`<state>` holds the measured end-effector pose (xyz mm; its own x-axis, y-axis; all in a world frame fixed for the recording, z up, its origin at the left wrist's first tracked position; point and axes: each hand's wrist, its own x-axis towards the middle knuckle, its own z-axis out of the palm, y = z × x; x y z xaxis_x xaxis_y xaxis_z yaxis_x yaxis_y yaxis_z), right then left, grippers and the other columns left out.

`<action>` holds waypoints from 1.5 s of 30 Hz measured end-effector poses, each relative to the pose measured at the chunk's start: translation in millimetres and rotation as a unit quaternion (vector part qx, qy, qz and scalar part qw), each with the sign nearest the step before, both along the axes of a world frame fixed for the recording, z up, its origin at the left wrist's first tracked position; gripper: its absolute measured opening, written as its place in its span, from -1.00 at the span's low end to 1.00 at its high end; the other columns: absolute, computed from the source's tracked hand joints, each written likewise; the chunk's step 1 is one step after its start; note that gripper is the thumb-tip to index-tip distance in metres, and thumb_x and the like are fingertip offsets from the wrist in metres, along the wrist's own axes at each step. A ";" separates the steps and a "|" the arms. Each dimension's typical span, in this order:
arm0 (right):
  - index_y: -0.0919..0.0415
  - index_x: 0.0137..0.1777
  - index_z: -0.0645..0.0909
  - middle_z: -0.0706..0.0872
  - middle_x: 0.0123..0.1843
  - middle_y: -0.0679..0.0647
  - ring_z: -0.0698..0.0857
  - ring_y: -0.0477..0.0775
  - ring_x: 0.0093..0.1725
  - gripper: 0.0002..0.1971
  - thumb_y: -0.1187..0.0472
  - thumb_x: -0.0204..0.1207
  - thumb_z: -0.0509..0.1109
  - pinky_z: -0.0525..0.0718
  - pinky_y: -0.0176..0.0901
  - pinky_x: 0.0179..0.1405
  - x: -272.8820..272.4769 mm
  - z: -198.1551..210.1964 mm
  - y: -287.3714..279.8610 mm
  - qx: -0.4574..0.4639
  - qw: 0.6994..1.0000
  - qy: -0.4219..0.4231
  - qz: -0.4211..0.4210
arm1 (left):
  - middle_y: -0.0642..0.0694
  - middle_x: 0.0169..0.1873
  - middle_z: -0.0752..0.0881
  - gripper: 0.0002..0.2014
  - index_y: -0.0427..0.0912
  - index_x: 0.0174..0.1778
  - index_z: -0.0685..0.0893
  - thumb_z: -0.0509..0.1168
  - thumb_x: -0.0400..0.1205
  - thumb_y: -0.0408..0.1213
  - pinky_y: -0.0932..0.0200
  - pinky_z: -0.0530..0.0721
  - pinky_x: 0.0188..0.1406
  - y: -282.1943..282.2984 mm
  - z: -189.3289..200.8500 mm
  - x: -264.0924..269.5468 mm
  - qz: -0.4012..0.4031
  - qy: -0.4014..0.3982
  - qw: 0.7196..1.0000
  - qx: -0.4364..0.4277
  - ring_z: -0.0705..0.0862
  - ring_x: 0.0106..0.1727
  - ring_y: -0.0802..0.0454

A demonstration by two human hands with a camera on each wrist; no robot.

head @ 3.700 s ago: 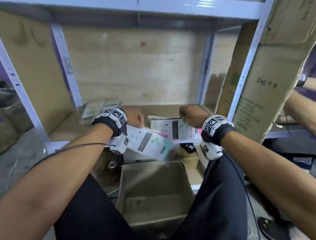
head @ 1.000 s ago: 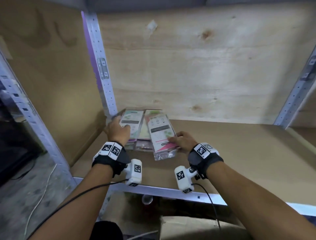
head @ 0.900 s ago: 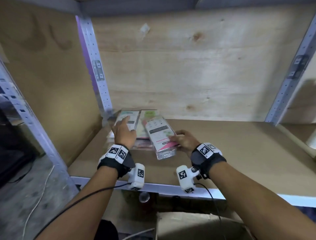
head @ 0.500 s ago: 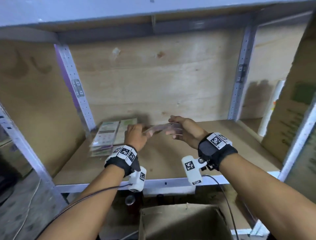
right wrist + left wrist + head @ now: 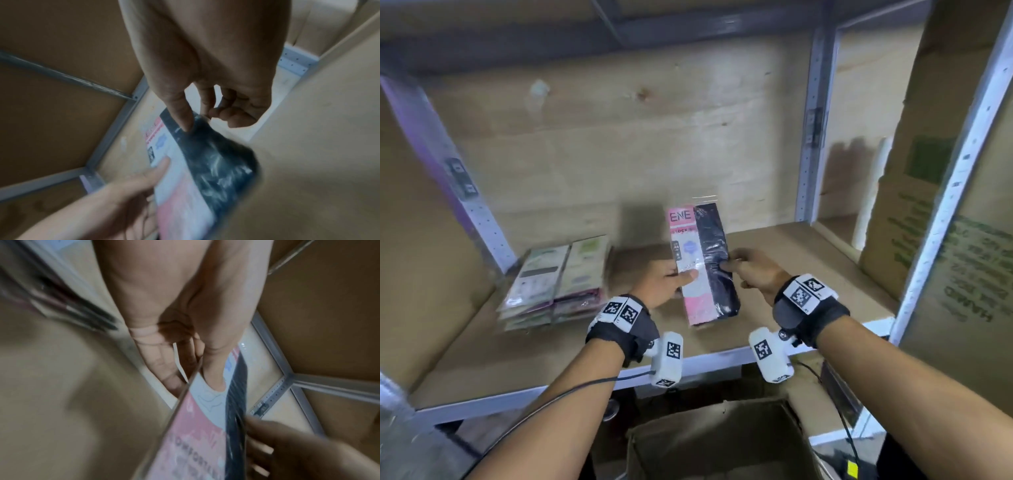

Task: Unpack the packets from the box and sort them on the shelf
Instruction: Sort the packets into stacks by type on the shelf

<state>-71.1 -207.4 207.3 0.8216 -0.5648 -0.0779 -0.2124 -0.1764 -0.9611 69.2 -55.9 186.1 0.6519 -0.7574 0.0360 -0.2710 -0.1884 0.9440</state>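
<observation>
Shelf point(image 5: 784, 246): one brown board on a grey metal frame, plywood back wall behind; it fills the view, seen from farther back than a second ago, when the camera was close over its far-left corner.
Tall carton point(image 5: 941, 219): one, printed in green, upright at the right edge of the bay.
Box point(image 5: 715, 442): one, cardboard, open-topped, on the floor below the near shelf rail; what lies inside cannot be told.
Packet stacks point(image 5: 558, 277): two side-by-side piles of flat pale packets at the far left of the board, each several deep, exact number unreadable through blur; a second ago both hands rested on these, now both are clear of them.
Pink-and-black packet point(image 5: 702, 263): one, clear-wrapped, pink card on its left half, dark contents on its right; held above the middle of the board, long side running near to far; half a second ago it was seen edge-on, now its printed face is towards the head camera.
Left hand point(image 5: 664, 284): pinches the packet's left edge, thumb on the printed face, fingers beneath.
Right hand point(image 5: 753, 270): pinches the right, dark edge between thumb and forefinger; remaining fingers curled loosely.
</observation>
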 end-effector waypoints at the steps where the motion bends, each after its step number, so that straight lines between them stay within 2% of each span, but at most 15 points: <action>1: 0.31 0.14 0.63 0.69 -0.02 0.18 0.63 0.11 -0.05 -0.84 0.26 0.63 0.40 0.55 -0.15 -0.15 1.8 -8.6 -3.4 0.001 1.000 0.009 0.007 | -0.18 0.15 0.81 -0.80 -0.24 0.22 0.75 0.40 0.69 -0.36 0.21 0.83 -0.09 -5.8 -3.2 1.5 0.006 0.034 0.999 -0.012 0.81 0.03 -0.03; 6: 0.22 -0.05 0.57 0.74 0.17 0.38 0.73 0.31 0.12 -0.93 0.30 0.69 0.34 0.70 0.12 0.16 2.0 -40.0 -25.9 0.079 0.995 0.005 0.067 | -0.16 0.10 0.86 -0.76 -0.25 0.24 0.76 0.45 0.66 -0.32 0.04 0.81 0.08 -32.9 -32.4 13.4 0.058 0.124 0.989 -0.051 0.84 0.12 -0.12; 8: 0.20 0.03 0.59 0.75 0.14 0.31 0.75 0.31 0.10 -0.97 0.29 0.70 0.32 0.78 0.13 0.06 1.5 -46.8 -35.4 0.133 0.987 -0.006 0.095 | -0.14 0.07 0.87 -0.77 -0.23 0.21 0.76 0.48 0.64 -0.31 0.02 0.82 0.07 -41.4 -44.3 20.4 0.071 0.140 0.986 -0.062 0.85 0.12 -0.12; 11: 0.37 0.36 0.56 0.73 0.25 0.41 0.73 0.27 0.04 -0.72 0.28 0.71 0.30 0.77 -0.13 -0.29 6.0 -53.1 -49.7 0.129 0.985 0.003 0.116 | -0.08 0.00 0.88 -0.80 -0.19 0.13 0.75 0.51 0.61 -0.28 0.09 0.82 -0.09 -52.8 -47.1 38.2 0.114 0.128 0.981 -0.092 0.86 0.06 -0.07; 14: 0.37 0.45 0.55 0.72 0.27 0.45 0.70 0.22 -0.03 -0.64 0.26 0.71 0.31 0.67 -0.10 -0.24 10.1 -55.9 -59.1 0.111 0.985 0.027 0.126 | 0.02 -0.16 0.87 -0.84 -0.08 0.00 0.71 0.53 0.58 -0.28 0.20 0.77 -0.33 -57.3 -39.8 63.7 0.181 0.115 0.965 -0.149 0.86 -0.16 0.10; 16: 0.30 0.44 0.59 0.75 0.21 0.43 0.68 0.21 -0.08 -0.66 0.27 0.70 0.32 0.63 0.00 -0.13 11.8 -55.5 -65.3 0.100 0.985 0.034 0.138 | 0.04 -0.23 0.87 -0.85 -0.13 -0.01 0.75 0.55 0.56 -0.29 0.21 0.74 -0.32 -56.5 -37.1 83.0 0.221 0.076 0.957 -0.170 0.83 -0.26 0.15; 19: 0.25 0.45 0.59 0.79 0.13 0.32 0.70 0.17 -0.14 -0.65 0.27 0.68 0.35 0.66 0.00 -0.14 12.9 -51.7 -71.5 0.079 0.980 0.058 0.172 | -0.05 -0.01 0.83 -0.68 -0.12 0.16 0.76 0.56 0.55 -0.10 0.12 0.76 -0.03 -48.6 -37.6 110.3 0.261 -0.009 0.960 -0.098 0.81 -0.05 0.05; 22: 0.32 0.47 0.56 0.82 0.07 0.19 0.78 0.05 -0.16 -0.61 0.34 0.66 0.36 0.71 -0.21 -0.40 13.6 -51.4 -75.1 0.076 0.976 0.064 0.194 | -0.02 -0.29 0.84 -0.78 -0.05 -0.15 0.80 0.45 0.62 0.03 0.32 0.69 -0.37 -38.3 -38.7 124.0 0.213 -0.120 0.970 -0.016 0.78 -0.37 0.19; 24: 0.30 0.46 0.57 0.80 0.12 0.24 0.75 0.13 -0.08 -0.62 0.34 0.65 0.37 0.68 -0.19 -0.40 14.6 -51.8 -77.8 0.069 0.977 0.061 0.195 | 0.04 -0.57 0.72 -0.57 -0.10 -0.40 0.69 0.34 0.69 0.11 0.46 0.48 -0.60 -32.3 -37.6 124.3 0.195 -0.189 0.962 0.028 0.65 -0.60 0.29; 28: 0.25 0.17 0.67 0.84 -0.03 0.13 0.74 0.10 -0.16 -0.83 0.30 0.60 0.44 0.65 -0.15 -0.33 15.5 -52.4 -88.9 0.041 0.987 0.030 0.151 | -0.03 -0.60 0.60 -0.42 -0.18 -0.52 0.48 0.16 0.77 0.10 0.13 0.51 -0.32 -29.4 -32.0 119.5 0.200 -0.231 0.952 0.025 0.61 -0.46 -0.05; 35: 0.27 0.00 0.67 0.76 -0.23 0.06 0.67 -0.02 -0.29 -0.95 0.32 0.59 0.45 0.62 -0.27 -0.38 -2.9 -54.4 -111.2 0.015 0.989 0.005 0.150 | -0.07 -0.69 0.51 -0.35 -0.03 -0.63 0.53 0.19 0.66 0.34 0.31 0.47 -0.57 -35.6 -33.0 98.9 0.166 -0.022 0.986 -0.009 0.48 -0.68 0.11; 39: 0.27 -0.04 0.65 0.62 -0.16 0.29 0.55 0.16 -0.19 -0.99 0.36 0.60 0.43 0.56 -0.30 -0.35 -12.4 -51.8 -118.2 0.013 0.989 -0.009 0.147 | -0.30 -0.33 0.72 -0.41 -0.20 -0.12 0.74 0.26 0.60 0.35 0.12 0.73 -0.25 -47.1 -34.3 88.4 0.062 0.160 0.985 -0.034 0.73 -0.43 -0.05; 41: 0.29 -0.04 0.64 0.60 -0.14 0.34 0.53 0.19 -0.16 -0.98 0.38 0.60 0.41 0.55 -0.29 -0.32 -15.6 -50.5 -120.5 0.014 0.989 -0.017 0.144 | -0.14 -0.52 0.75 -0.38 -0.13 -0.26 0.81 0.16 0.63 0.36 0.28 0.70 -0.51 -55.9 -32.5 88.6 0.040 0.136 0.990 -0.004 0.70 -0.59 0.05; 43: 0.28 -0.03 0.65 0.65 -0.15 0.31 0.59 0.17 -0.17 -0.98 0.37 0.60 0.42 0.56 -0.23 -0.27 -18.7 -50.2 -122.0 0.019 0.990 -0.016 0.136 | -0.04 -0.72 0.62 -0.36 -0.15 -0.34 0.70 0.03 0.73 0.29 0.40 0.47 -0.78 -64.1 -32.9 85.8 0.050 0.111 0.992 0.031 0.53 -0.77 0.13; 45: 0.29 0.01 0.67 0.76 -0.14 0.17 0.69 0.12 -0.14 -0.94 0.34 0.58 0.44 0.64 -0.22 -0.23 -23.2 -50.3 -124.0 0.029 0.992 -0.004 0.123 | -0.01 -0.74 0.52 -0.39 -0.15 -0.39 0.62 0.06 0.75 0.25 0.38 0.30 -0.84 -65.5 -41.2 84.4 0.056 0.178 0.982 0.015 0.42 -0.80 0.14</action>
<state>-94.4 -331.4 156.9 0.9349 -0.3412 -0.0978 -0.1627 -0.1670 -0.9724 153.6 -121.4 145.0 0.6984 -0.6780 -0.2293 0.0982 -0.2266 0.9690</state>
